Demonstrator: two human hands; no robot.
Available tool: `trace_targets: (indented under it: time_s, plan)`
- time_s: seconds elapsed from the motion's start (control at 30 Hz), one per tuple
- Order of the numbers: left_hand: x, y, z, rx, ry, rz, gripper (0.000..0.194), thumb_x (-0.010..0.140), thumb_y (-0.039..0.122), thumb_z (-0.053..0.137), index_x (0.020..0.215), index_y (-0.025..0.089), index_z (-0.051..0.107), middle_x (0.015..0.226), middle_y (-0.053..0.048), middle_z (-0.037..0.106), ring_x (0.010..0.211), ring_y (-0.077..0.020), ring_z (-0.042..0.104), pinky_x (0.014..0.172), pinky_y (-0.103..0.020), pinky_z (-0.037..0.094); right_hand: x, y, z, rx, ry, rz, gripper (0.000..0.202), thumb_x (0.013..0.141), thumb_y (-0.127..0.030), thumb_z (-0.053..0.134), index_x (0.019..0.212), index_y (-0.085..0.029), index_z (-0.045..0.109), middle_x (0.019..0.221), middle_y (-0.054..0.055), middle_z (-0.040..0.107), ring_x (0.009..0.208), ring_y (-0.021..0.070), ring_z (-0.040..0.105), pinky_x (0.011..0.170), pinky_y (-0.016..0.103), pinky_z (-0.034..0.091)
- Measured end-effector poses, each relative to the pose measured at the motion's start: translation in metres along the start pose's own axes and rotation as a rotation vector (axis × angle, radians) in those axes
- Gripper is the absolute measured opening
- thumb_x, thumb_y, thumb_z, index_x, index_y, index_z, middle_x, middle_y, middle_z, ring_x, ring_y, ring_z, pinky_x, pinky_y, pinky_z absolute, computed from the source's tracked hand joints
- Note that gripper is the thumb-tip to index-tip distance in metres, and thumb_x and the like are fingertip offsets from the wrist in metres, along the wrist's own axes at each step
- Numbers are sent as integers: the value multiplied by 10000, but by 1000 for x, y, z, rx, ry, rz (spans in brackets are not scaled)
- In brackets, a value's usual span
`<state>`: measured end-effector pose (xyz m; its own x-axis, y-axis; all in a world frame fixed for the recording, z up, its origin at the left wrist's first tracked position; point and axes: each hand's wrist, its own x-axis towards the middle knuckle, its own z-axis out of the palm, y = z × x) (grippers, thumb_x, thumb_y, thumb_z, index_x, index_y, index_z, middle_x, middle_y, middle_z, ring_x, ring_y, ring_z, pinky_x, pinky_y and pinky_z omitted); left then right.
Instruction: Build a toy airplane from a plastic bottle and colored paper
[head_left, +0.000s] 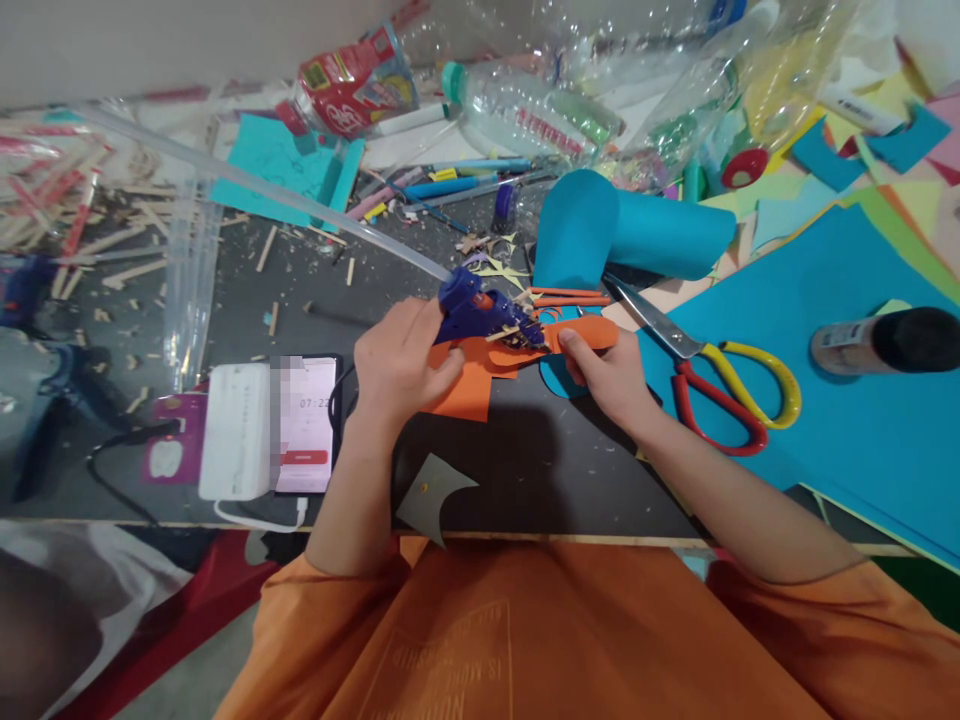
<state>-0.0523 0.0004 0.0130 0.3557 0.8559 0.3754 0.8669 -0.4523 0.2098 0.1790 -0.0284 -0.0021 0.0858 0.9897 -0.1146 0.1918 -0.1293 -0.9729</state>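
Blue glue gun, glue stick at its rear, gripped in my left hand; its nozzle end meets the orange paper strip, pinched between my right hand's thumb and fingers. Scissors lie just beside that hand.

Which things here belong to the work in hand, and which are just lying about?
In use:
- blue glue gun in the left hand, with a long clear stick at its back
- orange strip in the right hand

Apparently lying about:
- scissors
- phone
- white power bank
- red-labelled bottle
- dark-capped bottle
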Motion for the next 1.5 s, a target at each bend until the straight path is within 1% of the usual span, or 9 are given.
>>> trace_targets:
  time_s: [0.17, 0.43, 0.53, 0.67, 0.77, 0.93, 1.03, 1.3, 1.5]
  plan:
    - [1, 1, -1, -34, 1, -18, 280, 737, 286, 558, 1001, 204, 605, 883, -99, 651, 868, -263, 631, 738, -364, 486, 0, -3, -1, -8, -13, -4, 530, 793, -607, 585, 470, -235, 388, 408, -28, 406, 403, 110, 365, 430, 289, 301]
    - [1, -1, -1, 16, 38, 12, 302, 740, 273, 557, 1025, 191, 614, 844, -94, 650, 817, -261, 634, 694, -354, 478, -1, -1, 0, 15, -12, 18, 534, 764, -648, 595, 487, -232, 408, 417, -30, 416, 409, 113, 376, 431, 289, 298]
    - [0, -1, 0, 3, 34, -15, 315, 737, 271, 567, 1038, 191, 616, 845, -91, 646, 827, -263, 632, 712, -357, 474, -1, -1, 0, -3, -16, 8, 530, 773, -647, 586, 498, -229, 411, 422, -32, 421, 412, 108, 375, 444, 290, 300]
    - [-1, -2, 1, -51, 20, -57, 342, 749, 261, 565, 1081, 191, 608, 866, -92, 636, 872, -273, 624, 762, -372, 462, -2, -2, -1, -33, -22, -18, 488, 804, -590, 582, 525, -222, 426, 446, -35, 430, 426, 105, 382, 461, 286, 304]
    - [-2, -3, 2, -53, 21, -41, 358, 759, 249, 554, 1107, 180, 600, 898, -101, 639, 894, -275, 622, 771, -369, 460, -2, -3, -2, -71, -25, -30, 450, 826, -526, 574, 529, -218, 435, 451, -33, 438, 437, 107, 387, 471, 284, 307]
    - [-1, -4, 1, 51, 84, 22, 326, 773, 234, 531, 1081, 164, 612, 846, -86, 647, 831, -250, 632, 720, -336, 468, -1, -3, -1, -83, -34, -53, 422, 827, -504, 561, 538, -223, 435, 457, -30, 446, 444, 117, 401, 471, 281, 317]
    - [-1, -4, 1, 67, 116, 43, 317, 777, 222, 529, 1076, 163, 612, 829, -85, 650, 805, -243, 631, 704, -328, 467, -1, -2, -2, -91, -32, -64, 414, 827, -502, 554, 545, -220, 440, 454, -34, 439, 444, 114, 400, 472, 278, 320]
    - [0, -3, 1, 59, 108, -8, 284, 761, 232, 536, 1028, 174, 616, 835, -78, 654, 811, -237, 632, 714, -324, 468, -1, -1, -3, -131, -38, -62, 401, 834, -485, 526, 551, -211, 446, 444, -38, 423, 439, 107, 395, 471, 268, 318]
    - [0, -4, 1, 34, 104, -14, 309, 771, 225, 528, 1066, 173, 603, 877, -88, 661, 845, -242, 634, 737, -328, 469, -1, -1, -2, -146, -43, -98, 384, 835, -479, 521, 571, -212, 438, 460, -42, 418, 468, 110, 384, 494, 271, 307]
